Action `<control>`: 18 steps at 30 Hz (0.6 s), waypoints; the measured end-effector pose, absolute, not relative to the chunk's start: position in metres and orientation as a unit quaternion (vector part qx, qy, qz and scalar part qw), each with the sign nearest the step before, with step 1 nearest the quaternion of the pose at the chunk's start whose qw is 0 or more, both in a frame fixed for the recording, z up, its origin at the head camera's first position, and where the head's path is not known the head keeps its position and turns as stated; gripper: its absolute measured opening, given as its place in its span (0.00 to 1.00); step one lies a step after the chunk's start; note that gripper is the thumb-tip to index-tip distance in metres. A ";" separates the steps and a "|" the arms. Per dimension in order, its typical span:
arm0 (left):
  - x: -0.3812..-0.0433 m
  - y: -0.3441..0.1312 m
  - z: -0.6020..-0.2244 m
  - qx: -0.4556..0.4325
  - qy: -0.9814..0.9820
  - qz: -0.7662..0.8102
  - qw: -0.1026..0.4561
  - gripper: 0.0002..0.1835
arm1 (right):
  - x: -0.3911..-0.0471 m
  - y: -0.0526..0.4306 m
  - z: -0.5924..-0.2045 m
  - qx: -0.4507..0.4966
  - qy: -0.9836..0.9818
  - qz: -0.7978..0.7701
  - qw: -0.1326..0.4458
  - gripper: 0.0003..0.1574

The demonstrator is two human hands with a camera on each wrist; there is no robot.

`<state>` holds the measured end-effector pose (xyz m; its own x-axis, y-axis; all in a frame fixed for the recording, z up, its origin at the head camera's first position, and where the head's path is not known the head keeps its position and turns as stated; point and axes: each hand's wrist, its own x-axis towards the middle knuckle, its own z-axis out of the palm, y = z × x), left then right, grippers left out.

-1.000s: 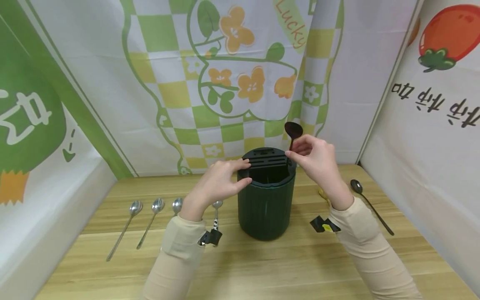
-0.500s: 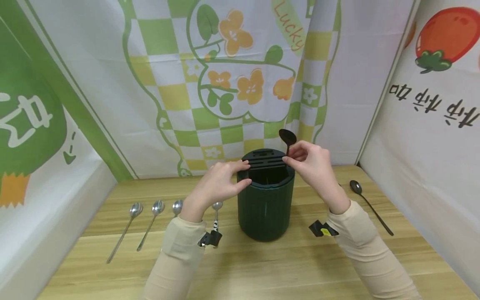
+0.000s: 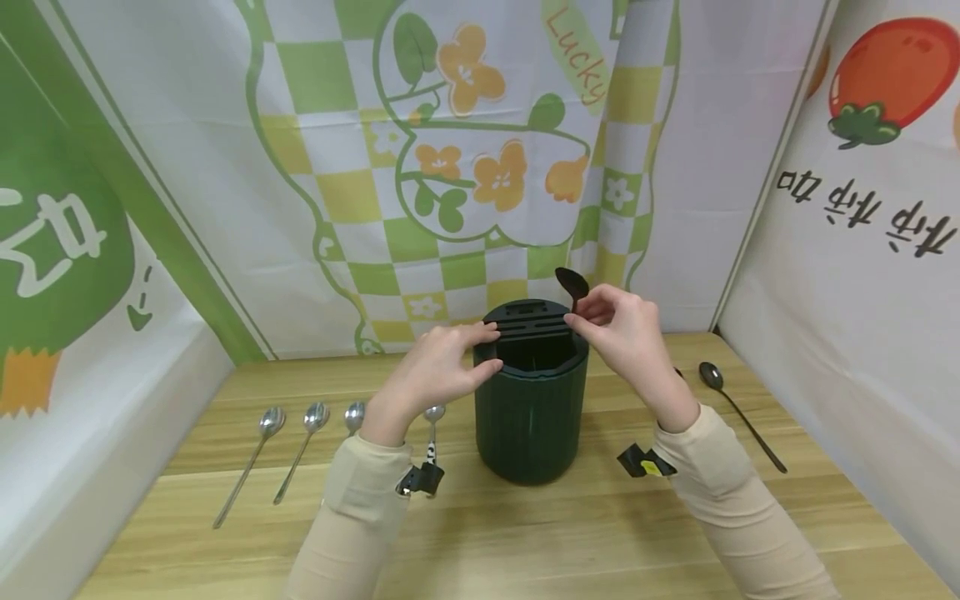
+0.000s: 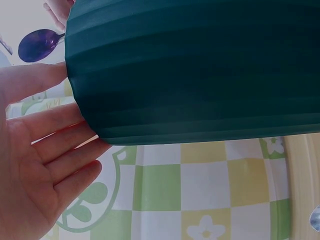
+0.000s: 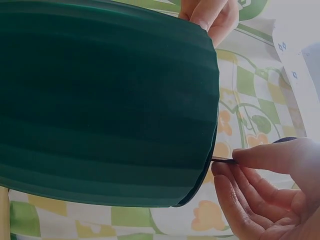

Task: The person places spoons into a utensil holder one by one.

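A dark green ribbed utensil holder (image 3: 530,425) with a slotted black top stands upright on the table. My right hand (image 3: 626,329) pinches the thin handle of a black spoon (image 3: 572,283) at the holder's right rim. The spoon's bowl points up, and the lower handle is hidden inside the holder. In the right wrist view, thumb and fingertips of the right hand (image 5: 265,185) meet on that handle close to the rim. At the opposite side my left hand (image 3: 442,358) touches the rim; the left wrist view shows its fingers (image 4: 62,135) nearly straight against the edge.
Several silver spoons lie in a row at the left, one of them a long spoon (image 3: 258,450); a spoon with a patterned handle (image 3: 432,433) is partly covered by the left wrist. Another black spoon (image 3: 738,408) lies at the right. A printed curtain (image 3: 360,208) hangs behind the table.
My right hand has moved down and slightly left, and the black spoon has sunk lower into the holder. My left hand has stayed at the rim.
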<state>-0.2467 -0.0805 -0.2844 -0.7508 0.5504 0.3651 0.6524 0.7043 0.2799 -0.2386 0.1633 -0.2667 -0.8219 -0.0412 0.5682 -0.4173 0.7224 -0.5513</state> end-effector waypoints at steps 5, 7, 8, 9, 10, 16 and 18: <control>-0.247 -0.080 -0.285 -0.327 -0.915 -0.200 0.126 0.24 | -0.236 0.166 -0.266 0.140 -0.892 0.348 0.253 0.11; -0.247 -0.080 -0.286 -0.327 -0.915 -0.201 0.123 0.24 | -0.233 0.170 -0.265 0.145 -0.897 0.346 0.233 0.14; -0.247 -0.080 -0.286 -0.327 -0.915 -0.200 0.123 0.24 | -0.231 0.172 -0.264 0.146 -0.900 0.346 0.222 0.16; -0.247 -0.080 -0.286 -0.328 -0.915 -0.200 0.122 0.24 | -0.229 0.174 -0.263 0.146 -0.902 0.347 0.212 0.17; -0.247 -0.080 -0.286 -0.328 -0.915 -0.201 0.122 0.24 | -0.227 0.177 -0.262 0.143 -0.905 0.345 0.206 0.19; -0.247 -0.080 -0.286 -0.326 -0.915 -0.201 0.129 0.24 | -0.221 0.191 -0.261 0.123 -0.905 0.350 0.207 0.19; -0.247 -0.080 -0.286 -0.325 -0.915 -0.201 0.130 0.24 | -0.221 0.196 -0.262 0.117 -0.905 0.352 0.208 0.19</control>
